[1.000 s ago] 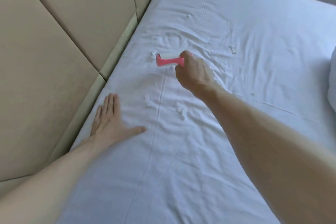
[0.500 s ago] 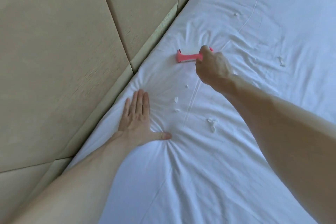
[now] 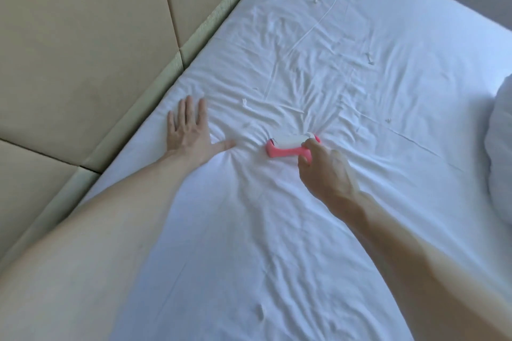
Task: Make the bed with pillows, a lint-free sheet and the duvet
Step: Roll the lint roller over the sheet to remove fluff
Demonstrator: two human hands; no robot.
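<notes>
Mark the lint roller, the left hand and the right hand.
lint roller [image 3: 288,152]: head view, pink frame.
left hand [image 3: 188,134]: head view, back of the hand.
right hand [image 3: 327,171]: head view, back of the hand.

The sheet [image 3: 304,230] is plain white, as is the pillow [image 3: 498,147]. The lint roller [image 3: 288,148] is pink with a white roll. The headboard [image 3: 83,50] is plain beige.

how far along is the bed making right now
Done: the white sheet is spread over the bed. In hand: the right hand grips a pink lint roller on it while the left hand presses it flat. Left: lint bits beyond the roller, wrinkles, and white bedding bunched at the right edge.
</notes>
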